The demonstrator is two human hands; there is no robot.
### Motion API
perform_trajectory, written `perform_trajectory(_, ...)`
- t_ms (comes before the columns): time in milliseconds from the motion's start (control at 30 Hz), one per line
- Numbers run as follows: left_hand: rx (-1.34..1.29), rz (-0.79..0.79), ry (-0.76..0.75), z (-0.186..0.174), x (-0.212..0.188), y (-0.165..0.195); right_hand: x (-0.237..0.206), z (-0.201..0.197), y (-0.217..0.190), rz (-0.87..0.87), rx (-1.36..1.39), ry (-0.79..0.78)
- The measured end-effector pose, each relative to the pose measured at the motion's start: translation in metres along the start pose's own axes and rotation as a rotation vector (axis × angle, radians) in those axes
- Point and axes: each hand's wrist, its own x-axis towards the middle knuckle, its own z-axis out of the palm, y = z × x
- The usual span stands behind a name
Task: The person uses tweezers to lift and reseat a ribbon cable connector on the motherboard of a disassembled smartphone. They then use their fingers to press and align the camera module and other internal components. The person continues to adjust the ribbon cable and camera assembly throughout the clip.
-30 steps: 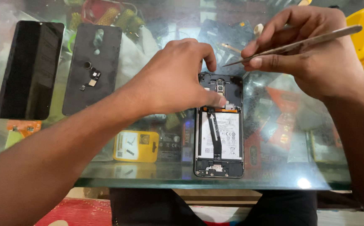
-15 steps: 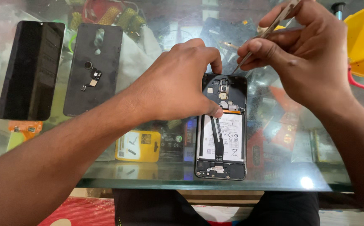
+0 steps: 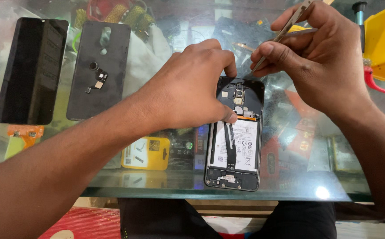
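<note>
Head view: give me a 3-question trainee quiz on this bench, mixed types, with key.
1. True or false: the left hand rests on the opened phone.
2. What does the right hand hold? A) metal tweezers B) a screwdriver C) nothing
3. Which lies nearer the left edge of the glass table: the black screen panel or the dark back cover?

Key: 1 true. 2 A, the tweezers. 3 the black screen panel.
</note>
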Motion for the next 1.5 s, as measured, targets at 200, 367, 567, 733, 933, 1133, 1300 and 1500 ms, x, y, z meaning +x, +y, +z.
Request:
perform_trajectory(200, -0.005, 0.031, 0.016, 0.002, -0.003, 0.0, -0.004, -0.002, -0.003, -0.036, 0.008, -0.066)
perform_trajectory(367, 0.001, 0.065, 0.043, 0.002, -0.003, 0.003, -0.007, -0.003, -0.007, -0.008, 0.089, -0.081)
perform_trajectory(567, 0.048, 0.088, 0.023, 0.001, -0.006, 0.008, -0.017, 0.0, -0.018, -0.216, -0.3, -0.003)
perform_trajectory(733, 0.117, 0.127, 0.038, 0.003, -0.008, 0.008, -0.023, 0.004, -0.022, -0.137, -0.357, -0.007)
perform_trajectory(933, 0.189, 0.126, -0.026, 0.002, -0.01, 0.009, -0.026, 0.007, -0.025, -0.293, -0.386, -0.011)
perform_trajectory(1133, 0.19, 0.175, -0.007, -0.003, -0.013, 0.017, -0.03, 0.008, -0.03, -0.307, -0.451, -0.011)
perform_trajectory(1300, 0.227, 0.199, 0.025, -0.003, -0.017, 0.02, -0.033, 0.012, -0.033, -0.36, -0.568, -0.028)
perform_trajectory(1500, 0.244, 0.169, -0.011, -0.001, -0.017, 0.015, -0.035, 0.014, -0.027, -0.409, -0.61, -0.024)
